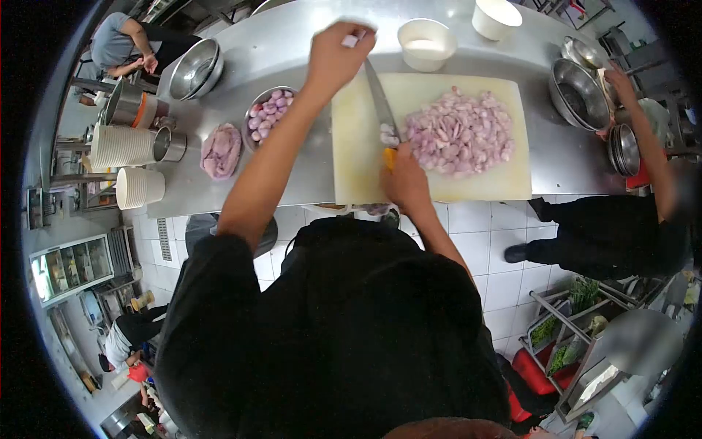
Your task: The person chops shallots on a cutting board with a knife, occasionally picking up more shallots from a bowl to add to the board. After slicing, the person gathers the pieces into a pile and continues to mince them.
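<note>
My right hand (406, 181) grips the yellow handle of a kitchen knife (380, 95), its blade pointing away from me over the cutting board (353, 161). A few pale cut pieces (389, 134) lie beside the blade. To the right of the knife is a large pile of cut shallots (461, 133). My left hand (340, 57) is raised beyond the board's far left corner, fingers curled around a small pale piece of shallot (352, 40). Under my left forearm stands a metal bowl of peeled whole shallots (269, 115), partly hidden by the arm.
Two white tubs (427, 45) (497, 18) stand behind the board. A clear bag with pinkish contents (221, 151) lies left, near stacked white containers (140, 188) and metal bowls (197, 69). Another person's arm (643, 132) reaches toward metal bowls (579, 94) at right.
</note>
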Demonstrator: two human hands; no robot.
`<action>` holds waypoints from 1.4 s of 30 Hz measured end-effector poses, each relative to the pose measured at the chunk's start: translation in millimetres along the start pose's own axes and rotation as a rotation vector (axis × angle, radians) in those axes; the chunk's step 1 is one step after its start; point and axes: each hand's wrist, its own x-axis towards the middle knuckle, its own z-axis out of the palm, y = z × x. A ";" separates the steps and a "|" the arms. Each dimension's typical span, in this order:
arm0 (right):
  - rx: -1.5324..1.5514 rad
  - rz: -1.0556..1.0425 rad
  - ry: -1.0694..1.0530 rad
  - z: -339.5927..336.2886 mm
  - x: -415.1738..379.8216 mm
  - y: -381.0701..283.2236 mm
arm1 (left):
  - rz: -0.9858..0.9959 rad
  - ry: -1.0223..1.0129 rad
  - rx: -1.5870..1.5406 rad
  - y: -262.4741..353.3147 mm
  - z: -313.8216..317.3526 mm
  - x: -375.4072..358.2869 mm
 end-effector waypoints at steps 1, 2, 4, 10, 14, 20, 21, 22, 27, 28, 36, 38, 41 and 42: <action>0.012 -0.012 0.020 0.2 1.4 2.4 | -0.104 -0.040 -0.056 -10.0 -21.3 -32.8; 0.021 -0.027 0.039 1.5 3.8 4.3 | -0.141 -0.045 -0.039 -21.2 -41.6 -59.9; -0.002 -0.045 0.063 0.2 1.0 7.8 | -0.235 -0.009 -0.037 -51.6 -77.4 -115.2; 0.238 0.021 0.003 -3.4 -2.2 10.5 | -0.353 0.158 0.088 -108.0 -169.8 -206.2; 0.327 0.160 0.050 -6.7 -21.8 -6.9 | -0.309 0.094 0.186 -112.6 -194.0 -200.4; 0.064 -0.011 0.178 7.0 -13.0 26.0 | -0.124 0.013 0.260 -132.0 -189.8 -159.1; 0.030 -0.019 0.183 9.6 -10.6 31.9 | -0.101 -0.036 0.300 -140.8 -190.7 -155.8; -0.002 -0.025 0.192 11.0 -10.3 31.5 | -0.076 -0.088 0.338 -148.0 -190.4 -152.1; -0.117 -0.005 0.226 12.9 -16.5 23.1 | 0.005 -0.229 0.379 -170.7 -186.2 -144.8; -0.135 0.003 0.226 12.6 -16.4 20.0 | 0.005 -0.243 0.369 -170.7 -187.6 -142.5; -0.249 0.016 0.214 11.6 -25.3 -20.5 | 0.090 -0.324 0.440 -174.4 -166.7 -108.5; -0.237 0.031 0.213 11.3 -26.7 -24.6 | 0.027 -0.426 0.541 -172.5 -160.1 -100.4; -0.233 0.027 0.197 10.8 -28.1 -22.6 | -0.009 -0.452 0.604 -171.4 -153.6 -94.1; -0.232 -0.001 0.204 10.7 -29.5 -20.9 | -0.006 -0.388 0.580 -171.0 -153.5 -94.8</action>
